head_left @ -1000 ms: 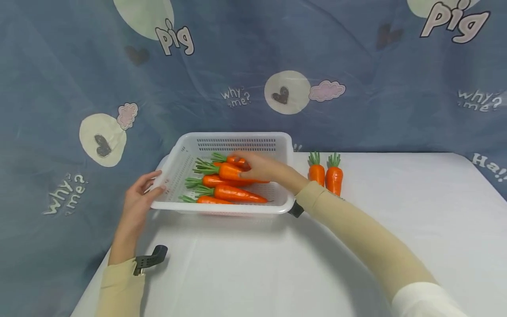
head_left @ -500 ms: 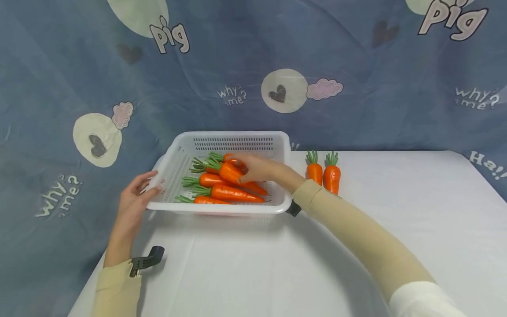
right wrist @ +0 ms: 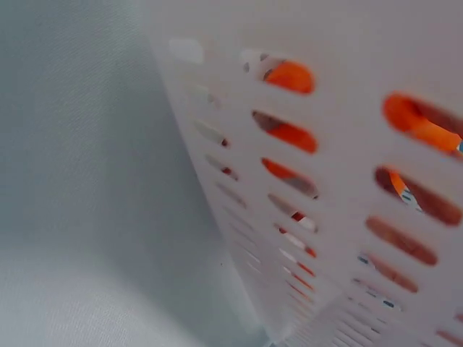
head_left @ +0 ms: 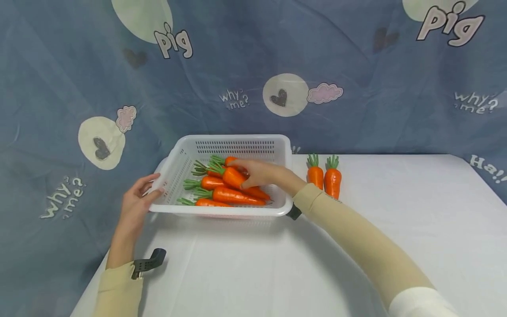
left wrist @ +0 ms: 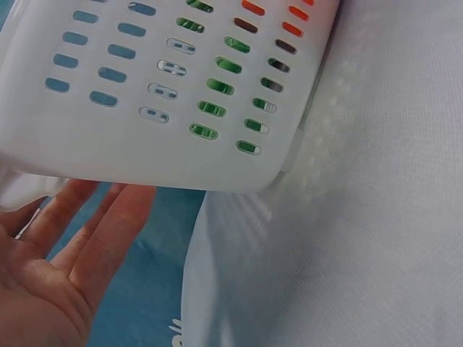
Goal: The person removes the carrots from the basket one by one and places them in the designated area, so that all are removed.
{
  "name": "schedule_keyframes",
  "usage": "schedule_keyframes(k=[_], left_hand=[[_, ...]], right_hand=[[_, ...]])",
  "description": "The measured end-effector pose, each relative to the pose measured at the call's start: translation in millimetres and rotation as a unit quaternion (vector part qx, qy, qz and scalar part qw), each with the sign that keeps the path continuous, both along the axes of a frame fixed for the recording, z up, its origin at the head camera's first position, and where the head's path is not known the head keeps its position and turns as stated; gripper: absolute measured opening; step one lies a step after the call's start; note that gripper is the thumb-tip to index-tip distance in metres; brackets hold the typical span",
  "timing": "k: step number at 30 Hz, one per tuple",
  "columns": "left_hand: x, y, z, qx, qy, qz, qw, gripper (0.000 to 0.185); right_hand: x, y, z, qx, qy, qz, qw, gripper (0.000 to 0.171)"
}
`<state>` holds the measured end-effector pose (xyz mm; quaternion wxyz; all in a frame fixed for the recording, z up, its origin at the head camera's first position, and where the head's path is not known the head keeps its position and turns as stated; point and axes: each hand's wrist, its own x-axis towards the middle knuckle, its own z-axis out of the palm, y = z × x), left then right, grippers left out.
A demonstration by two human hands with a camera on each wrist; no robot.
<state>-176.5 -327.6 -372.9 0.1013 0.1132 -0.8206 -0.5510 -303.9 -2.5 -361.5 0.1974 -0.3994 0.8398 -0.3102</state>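
Carrot (head_left: 234,177) could roll if the right grip (head_left: 259,172), seemingly clamped round it, releases abruptly while the left grip (head_left: 136,204) pinches the basket (head_left: 219,211).

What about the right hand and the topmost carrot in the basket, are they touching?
Touching. The head view shows it: the right hand grips the topmost carrot, thumb lying against its orange side.

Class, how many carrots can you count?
8 visible: six carrots in the basket, two on the table to its right. The right hand may hide more.
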Motion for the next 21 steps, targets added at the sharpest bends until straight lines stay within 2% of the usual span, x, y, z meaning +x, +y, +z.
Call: schedule_keyframes(k=[7,14,21], left_hand=[[0.0,-0.1,-1.1,0.005,0.004,0.001,1.0,0.049],[0.1,0.0,-1.3,0.001,0.006,0.002,1.0,0.049],[-0.5,0.2,-1.8,0.002,0.011,0.001,0.9999,0.049]], right_hand=[[-1.1,1.2,1.1,-0.028,-0.018,-0.011,0.999,0.075],[-2.8,1.9,2.7,-0.071,-0.013,-0.031,0.997,0.074],[-2.3,3.0,7.6,-0.153,-0.041,-0.075,0.985,0.071]])
